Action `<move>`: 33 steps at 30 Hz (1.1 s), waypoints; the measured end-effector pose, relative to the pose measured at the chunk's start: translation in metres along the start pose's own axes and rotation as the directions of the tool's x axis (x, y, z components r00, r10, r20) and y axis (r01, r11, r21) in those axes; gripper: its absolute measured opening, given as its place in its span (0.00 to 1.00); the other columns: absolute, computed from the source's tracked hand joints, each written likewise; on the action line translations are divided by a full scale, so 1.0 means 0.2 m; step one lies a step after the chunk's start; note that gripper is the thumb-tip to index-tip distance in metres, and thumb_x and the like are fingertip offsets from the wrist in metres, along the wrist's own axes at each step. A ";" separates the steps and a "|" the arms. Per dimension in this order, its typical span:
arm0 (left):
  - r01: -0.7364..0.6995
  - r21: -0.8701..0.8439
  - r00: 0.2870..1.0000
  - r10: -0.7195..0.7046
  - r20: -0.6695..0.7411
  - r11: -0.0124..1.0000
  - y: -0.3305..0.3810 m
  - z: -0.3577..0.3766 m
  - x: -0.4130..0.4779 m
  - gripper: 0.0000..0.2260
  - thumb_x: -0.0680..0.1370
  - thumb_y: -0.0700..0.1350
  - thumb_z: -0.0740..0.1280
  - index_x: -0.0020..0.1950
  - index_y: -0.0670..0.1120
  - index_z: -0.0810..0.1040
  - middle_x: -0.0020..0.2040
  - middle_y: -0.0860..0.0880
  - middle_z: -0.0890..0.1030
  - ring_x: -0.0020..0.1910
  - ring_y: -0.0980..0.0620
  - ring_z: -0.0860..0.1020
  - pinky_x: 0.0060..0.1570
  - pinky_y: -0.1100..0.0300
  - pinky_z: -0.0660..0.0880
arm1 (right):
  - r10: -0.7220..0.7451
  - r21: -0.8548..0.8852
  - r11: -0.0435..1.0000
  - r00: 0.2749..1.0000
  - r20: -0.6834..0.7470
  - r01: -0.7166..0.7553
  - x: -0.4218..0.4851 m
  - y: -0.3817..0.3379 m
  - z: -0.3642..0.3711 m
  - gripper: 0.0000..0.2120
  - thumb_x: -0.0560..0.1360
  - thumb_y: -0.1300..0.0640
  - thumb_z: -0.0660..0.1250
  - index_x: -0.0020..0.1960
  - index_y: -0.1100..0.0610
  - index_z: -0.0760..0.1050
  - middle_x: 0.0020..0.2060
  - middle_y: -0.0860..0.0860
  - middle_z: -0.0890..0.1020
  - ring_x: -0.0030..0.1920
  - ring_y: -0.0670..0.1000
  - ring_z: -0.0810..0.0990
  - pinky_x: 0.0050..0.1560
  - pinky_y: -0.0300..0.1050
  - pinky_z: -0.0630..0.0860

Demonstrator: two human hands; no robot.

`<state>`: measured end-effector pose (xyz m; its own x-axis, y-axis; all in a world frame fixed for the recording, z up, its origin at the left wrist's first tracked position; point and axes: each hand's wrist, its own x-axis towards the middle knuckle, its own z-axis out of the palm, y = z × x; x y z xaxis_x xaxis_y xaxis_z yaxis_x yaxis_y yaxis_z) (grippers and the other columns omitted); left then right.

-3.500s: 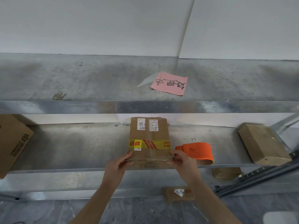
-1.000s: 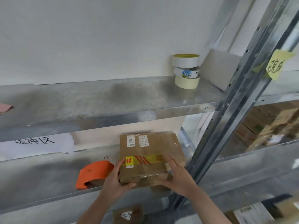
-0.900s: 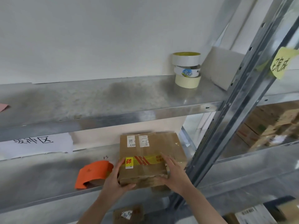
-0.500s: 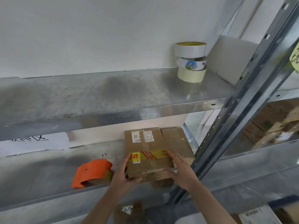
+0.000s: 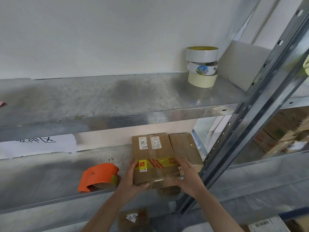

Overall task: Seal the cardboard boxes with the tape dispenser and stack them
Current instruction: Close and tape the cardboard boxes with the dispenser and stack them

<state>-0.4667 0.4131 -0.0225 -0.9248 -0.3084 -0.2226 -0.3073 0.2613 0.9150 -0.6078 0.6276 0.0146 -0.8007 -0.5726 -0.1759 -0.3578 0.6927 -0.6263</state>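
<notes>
A flat cardboard box (image 5: 154, 157) with white labels and a yellow-red tape band lies on the lower metal shelf (image 5: 50, 180). My left hand (image 5: 132, 179) holds its near left corner, thumb under the front edge. My right hand (image 5: 187, 174) holds its near right side. A second, plain cardboard box (image 5: 184, 148) sits directly to its right, against the shelf upright. The orange tape dispenser (image 5: 98, 176) rests on the same shelf, just left of my left hand.
Three stacked tape rolls (image 5: 202, 66) stand on the upper shelf (image 5: 100, 97). A slanted steel upright (image 5: 250, 104) bounds the right side. A white paper sign (image 5: 36, 144) hangs under the upper shelf. More cartons (image 5: 280, 133) fill the neighbouring bay; small boxes (image 5: 133, 218) lie below.
The box has travelled from the middle of the shelf to the right end, beside the plain box. The dispenser now lies on its left. Both hands keep their hold.
</notes>
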 end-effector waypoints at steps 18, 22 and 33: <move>-0.176 0.122 0.964 0.196 -0.178 0.977 0.08 -0.60 -0.53 0.41 0.64 0.65 0.74 0.71 0.64 0.55 0.76 0.56 0.58 0.72 0.57 0.60 0.69 0.63 0.57 | -0.184 -0.045 0.983 0.962 -0.201 0.179 -0.51 -0.65 0.21 0.35 0.70 0.32 0.63 0.73 0.38 0.58 0.74 0.41 0.61 0.76 0.48 0.56 0.75 0.51 0.56; -0.197 0.109 0.954 0.216 -0.206 0.974 -0.06 -0.93 -0.83 0.44 0.66 0.66 0.72 0.76 0.56 0.56 0.75 0.60 0.54 0.75 0.61 0.53 0.69 0.69 0.51 | -0.173 0.020 0.983 0.958 -0.229 0.182 -0.62 -1.00 0.46 0.45 0.65 0.25 0.59 0.76 0.47 0.60 0.75 0.46 0.61 0.77 0.49 0.56 0.75 0.51 0.59; -0.075 0.205 0.914 0.149 -0.378 0.976 -0.56 -2.00 -1.70 0.36 0.74 0.54 0.72 0.76 0.58 0.55 0.76 0.59 0.59 0.73 0.62 0.58 0.71 0.62 0.58 | -0.296 0.035 0.953 0.947 -0.125 0.302 -0.83 -2.04 1.32 0.38 0.71 0.41 0.72 0.76 0.51 0.61 0.75 0.50 0.62 0.76 0.52 0.58 0.76 0.55 0.56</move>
<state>-0.0284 0.1231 0.0844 -0.8065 -0.5881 0.0604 -0.2766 0.4657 0.8406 -0.2019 0.3252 0.0989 -0.7124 -0.6925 0.1137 -0.5660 0.4711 -0.6766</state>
